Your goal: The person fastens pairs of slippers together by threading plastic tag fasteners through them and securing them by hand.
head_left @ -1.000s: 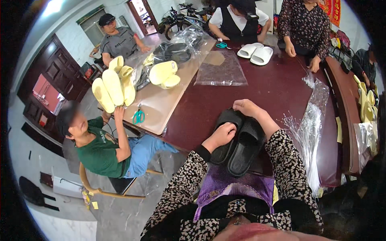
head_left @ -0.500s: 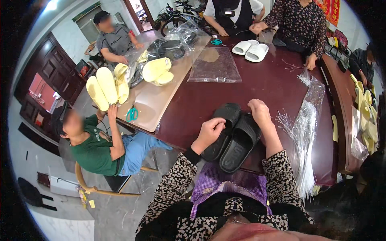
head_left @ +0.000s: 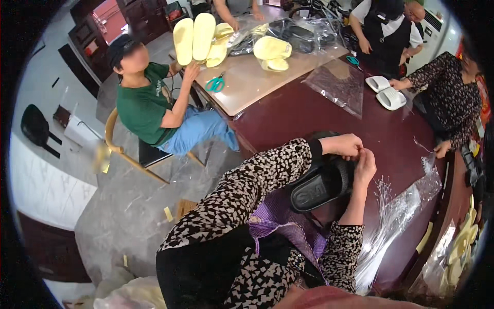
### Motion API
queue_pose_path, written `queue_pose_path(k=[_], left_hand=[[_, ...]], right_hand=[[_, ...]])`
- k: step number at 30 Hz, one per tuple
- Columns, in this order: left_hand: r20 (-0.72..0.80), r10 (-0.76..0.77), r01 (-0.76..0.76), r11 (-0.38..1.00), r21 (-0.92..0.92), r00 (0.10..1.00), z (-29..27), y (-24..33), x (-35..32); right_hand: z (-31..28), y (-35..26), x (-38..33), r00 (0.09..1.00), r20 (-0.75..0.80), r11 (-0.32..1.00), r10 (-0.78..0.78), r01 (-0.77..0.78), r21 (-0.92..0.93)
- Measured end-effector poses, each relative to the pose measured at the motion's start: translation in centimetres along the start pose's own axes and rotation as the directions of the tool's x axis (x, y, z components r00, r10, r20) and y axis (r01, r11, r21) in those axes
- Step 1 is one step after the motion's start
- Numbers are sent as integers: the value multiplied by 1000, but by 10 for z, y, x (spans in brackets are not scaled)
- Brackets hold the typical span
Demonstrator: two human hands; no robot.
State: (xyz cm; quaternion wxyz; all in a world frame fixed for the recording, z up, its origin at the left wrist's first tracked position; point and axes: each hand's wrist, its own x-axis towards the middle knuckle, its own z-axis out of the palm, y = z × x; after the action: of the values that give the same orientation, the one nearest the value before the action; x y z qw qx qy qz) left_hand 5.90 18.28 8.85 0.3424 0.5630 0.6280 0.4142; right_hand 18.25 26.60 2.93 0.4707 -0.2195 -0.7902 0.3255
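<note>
There it was, close in: just past your purple apron (head_left: 278, 206), the black slippers (head_left: 320, 194) lay on the near part of the red table (head_left: 280, 113), the nearer one sole down, its bare footbed showing, the farther one mostly hidden by your left wrist. And your hands had met! Left hand (head_left: 343, 146) and right hand (head_left: 366, 165) came together at the fingertips above the strap end, pinched up tight; whether something thin sat between them, you couldn't tell from here.

So how far along? Partway, it seemed: the pair was set out, fine fingerwork was on, and no bag showed round the slippers. What else was left, the view didn't say.

Over to your right, white ties (head_left: 381, 247) fanned out, well within reach. Farther off, a clear bag (head_left: 337, 85) lay flat, with white slippers (head_left: 388, 95) to its right. Far left, beyond teal scissors (head_left: 215, 84), a co-worker (head_left: 144, 113) in green had a hand at the yellow slippers (head_left: 194, 41).
</note>
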Motion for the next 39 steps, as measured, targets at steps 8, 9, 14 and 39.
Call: queue_pose_path(k=[8, 9, 14, 39], left_hand=[[-239, 78, -81, 997, -4, 968, 16, -23, 5], [-259, 57, -70, 997, -42, 964, 17, -21, 4], [-335, -27, -76, 954, -290, 942, 12, -21, 0], [-376, 123, -129, 992, 8, 919, 28, -5, -15]], right_hand=[[0, 7, -3, 994, -64, 994, -93, 96, 46], [0, 9, -4, 994, -64, 994, -91, 94, 49], [-3, 15, 1, 989, 19, 953, 147, -146, 267], [-7, 37, -10, 973, 128, 958, 190, -212, 192]])
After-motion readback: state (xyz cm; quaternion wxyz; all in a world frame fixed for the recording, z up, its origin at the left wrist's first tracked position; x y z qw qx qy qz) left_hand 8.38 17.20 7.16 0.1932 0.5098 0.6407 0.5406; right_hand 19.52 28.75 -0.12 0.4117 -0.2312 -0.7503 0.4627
